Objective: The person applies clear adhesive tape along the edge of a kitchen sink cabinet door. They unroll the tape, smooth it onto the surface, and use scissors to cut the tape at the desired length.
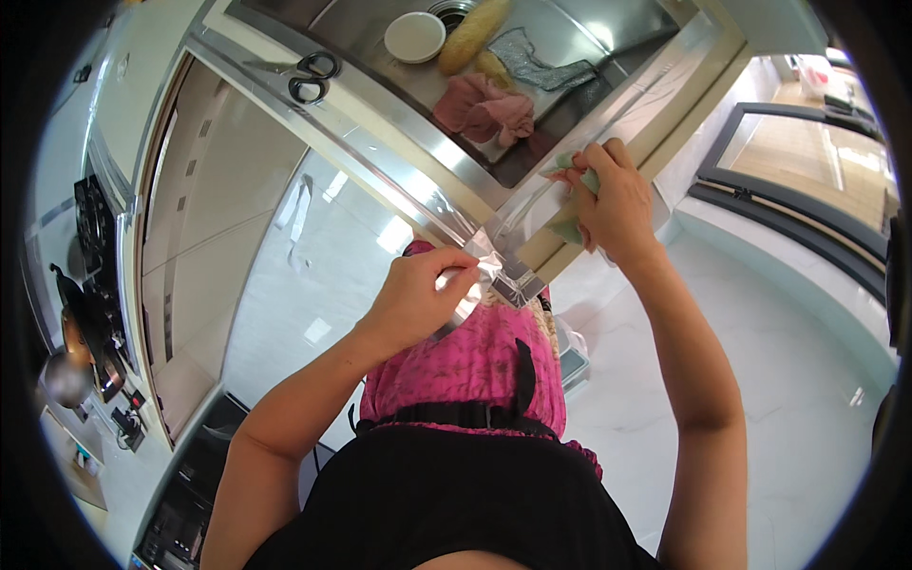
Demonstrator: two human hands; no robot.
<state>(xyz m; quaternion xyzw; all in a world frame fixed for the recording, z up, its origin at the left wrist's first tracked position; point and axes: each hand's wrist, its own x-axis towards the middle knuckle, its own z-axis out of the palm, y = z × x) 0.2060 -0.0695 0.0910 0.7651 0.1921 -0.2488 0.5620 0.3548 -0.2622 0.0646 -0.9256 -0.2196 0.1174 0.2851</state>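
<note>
My left hand (424, 296) pinches the loose end of a shiny, clear plastic film (490, 267) between thumb and forefinger, at the near corner of the counter. The film looks like wide transparent tape and runs along the counter edge. In my right hand (618, 203) is a bunched light-green cloth (567, 229), resting on or just over the film-covered edge strip (531, 203) to the right of the sink. Fingers hide part of the cloth. Past both hands lies the stainless steel sink (399, 100).
Scissors with black handles (313, 77) lie on the counter left of the sink. The sink holds a white bowl or lid (415, 37), yellow sponge-like pieces (474, 34), a silvery mesh cloth (531, 60) and a pink cloth (484, 107). A dark-framed window or door (791, 153) stands right.
</note>
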